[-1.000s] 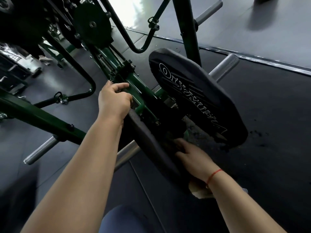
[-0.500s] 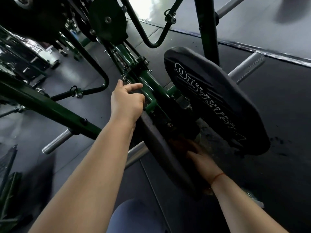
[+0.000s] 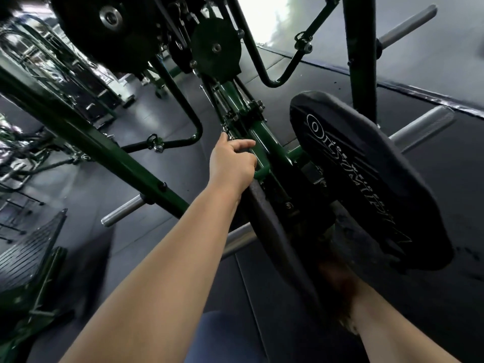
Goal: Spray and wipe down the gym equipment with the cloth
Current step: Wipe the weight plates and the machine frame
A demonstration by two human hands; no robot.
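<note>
Fingers point(image 3: 247, 144) of the left hand point(image 3: 231, 163) are curled and grip a green bar point(image 3: 262, 174) in the centre of the frame, and the thumb points up toward a small spring point(image 3: 222, 100). About the fingers of the right hand point(image 3: 337, 281) I cannot tell, because this hand lies in deep shadow at the lower right, blurred and half hidden behind a pad.

Dark rubber floor point(image 3: 445, 179) fills most of the background. On it stands the gym machine point(image 3: 86, 142), which has a dark green steel frame. One long beam of it runs from the left edge down to the centre. At the top of the frame hang a big black wheel point(image 3: 112, 35) and, to its right, a smaller black wheel point(image 3: 216, 45).

On the right side of the frame there is a large black pad point(image 3: 366, 174) with white letters, tilted. Beside it on its left a narrow black pad point(image 3: 277, 242) runs from the left hand down to the right wrist. The left hand rests at its upper end, and the right hand is at its lower end, between the two pads.

Shiny metal pegs stick out of the frame, one at the centre left point(image 3: 123, 213) and one at the right point(image 3: 421, 127).

A small pale scrap point(image 3: 349, 327) shows just under the right wrist. It could be the cloth, but I cannot tell this for sure.
</note>
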